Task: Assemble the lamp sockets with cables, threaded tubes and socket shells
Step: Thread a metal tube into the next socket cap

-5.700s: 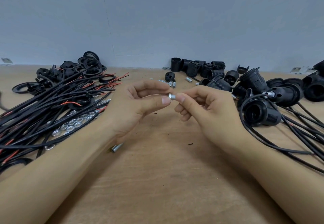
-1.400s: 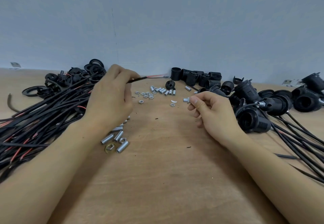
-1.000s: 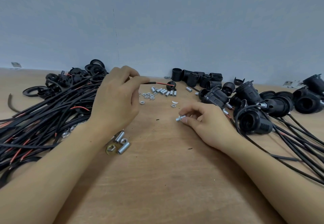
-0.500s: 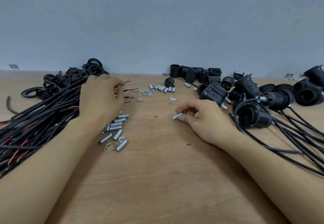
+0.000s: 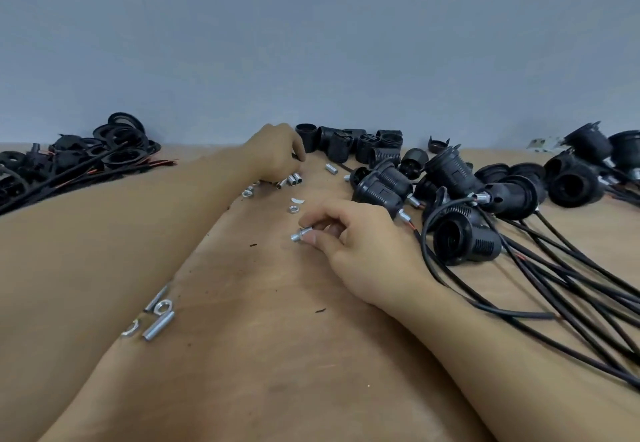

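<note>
Grey wall behind wood tabletop (image 5: 263, 355). My right hand (image 5: 353, 240) pinches small silver threaded tube (image 5: 300, 234), low over tabletop middle. My left hand (image 5: 277, 154) reaches far, fingers curled down by little tubes (image 5: 290, 181); its grip maybe on something, can't tell. Black sockets with cables (image 5: 464, 233) at right.

The right hand (image 5: 360, 247) pinches a threaded tube (image 5: 300, 234); the left hand (image 5: 277, 154) reaches toward loose tubes (image 5: 291, 180).
</note>
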`<act>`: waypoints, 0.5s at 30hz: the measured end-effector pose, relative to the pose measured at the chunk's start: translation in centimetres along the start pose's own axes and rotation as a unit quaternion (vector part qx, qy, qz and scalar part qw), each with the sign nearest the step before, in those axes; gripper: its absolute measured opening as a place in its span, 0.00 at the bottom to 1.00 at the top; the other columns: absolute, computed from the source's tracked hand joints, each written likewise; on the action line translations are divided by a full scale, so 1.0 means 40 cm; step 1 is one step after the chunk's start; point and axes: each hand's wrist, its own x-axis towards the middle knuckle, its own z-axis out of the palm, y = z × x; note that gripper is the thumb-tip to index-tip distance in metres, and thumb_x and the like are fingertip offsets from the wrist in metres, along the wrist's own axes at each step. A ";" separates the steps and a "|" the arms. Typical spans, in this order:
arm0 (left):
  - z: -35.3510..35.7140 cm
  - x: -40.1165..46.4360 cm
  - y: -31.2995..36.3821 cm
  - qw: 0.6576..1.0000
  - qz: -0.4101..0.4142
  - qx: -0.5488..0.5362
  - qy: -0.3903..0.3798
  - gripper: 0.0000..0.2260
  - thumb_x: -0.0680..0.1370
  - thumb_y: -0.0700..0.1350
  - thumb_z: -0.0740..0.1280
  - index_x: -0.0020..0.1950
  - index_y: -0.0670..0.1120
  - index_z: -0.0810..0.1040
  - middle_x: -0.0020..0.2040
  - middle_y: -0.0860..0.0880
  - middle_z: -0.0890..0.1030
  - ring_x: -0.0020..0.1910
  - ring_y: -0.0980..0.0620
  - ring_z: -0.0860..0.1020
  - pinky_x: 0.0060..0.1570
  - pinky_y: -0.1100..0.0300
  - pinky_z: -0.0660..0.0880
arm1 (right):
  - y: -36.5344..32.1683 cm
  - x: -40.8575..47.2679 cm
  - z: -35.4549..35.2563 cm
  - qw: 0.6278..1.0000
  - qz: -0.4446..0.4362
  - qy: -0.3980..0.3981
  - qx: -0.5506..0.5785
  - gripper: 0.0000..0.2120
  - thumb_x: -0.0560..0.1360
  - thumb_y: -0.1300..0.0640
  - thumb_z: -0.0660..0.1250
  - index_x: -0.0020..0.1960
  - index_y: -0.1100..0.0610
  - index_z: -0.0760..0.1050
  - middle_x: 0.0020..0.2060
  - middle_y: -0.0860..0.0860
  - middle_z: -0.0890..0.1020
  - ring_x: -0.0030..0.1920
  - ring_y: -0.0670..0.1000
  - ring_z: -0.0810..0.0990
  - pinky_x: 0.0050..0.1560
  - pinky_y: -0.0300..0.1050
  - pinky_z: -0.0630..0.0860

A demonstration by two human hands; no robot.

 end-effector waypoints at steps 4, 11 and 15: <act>-0.027 -0.025 0.005 0.985 -0.033 -0.122 0.120 0.07 0.71 0.45 0.77 0.39 0.47 0.81 0.42 0.51 0.82 0.44 0.54 0.80 0.41 0.67 0.71 | 0.004 0.002 0.004 1.000 -0.010 0.020 0.017 0.05 0.76 0.60 0.71 0.49 0.52 0.83 0.31 0.37 0.75 0.35 0.30 0.73 0.38 0.20 0.65; -0.069 -0.276 0.060 0.686 -0.132 -0.711 0.075 0.07 0.74 0.40 0.74 0.47 0.38 0.79 0.42 0.44 0.84 0.45 0.46 0.83 0.50 0.57 0.82 | -0.006 0.014 0.001 0.976 -0.026 0.140 0.166 0.06 0.75 0.59 0.71 0.45 0.48 0.81 0.33 0.36 0.80 0.35 0.40 0.79 0.40 0.40 0.77; -0.046 -0.409 0.054 0.581 -0.121 -0.805 -0.012 0.08 0.72 0.35 0.70 0.50 0.37 0.78 0.47 0.39 0.83 0.51 0.44 0.83 0.53 0.53 0.81 | -0.027 -0.006 0.007 0.973 -0.073 0.121 0.183 0.04 0.76 0.60 0.72 0.50 0.53 0.82 0.38 0.42 0.83 0.37 0.45 0.80 0.38 0.47 0.82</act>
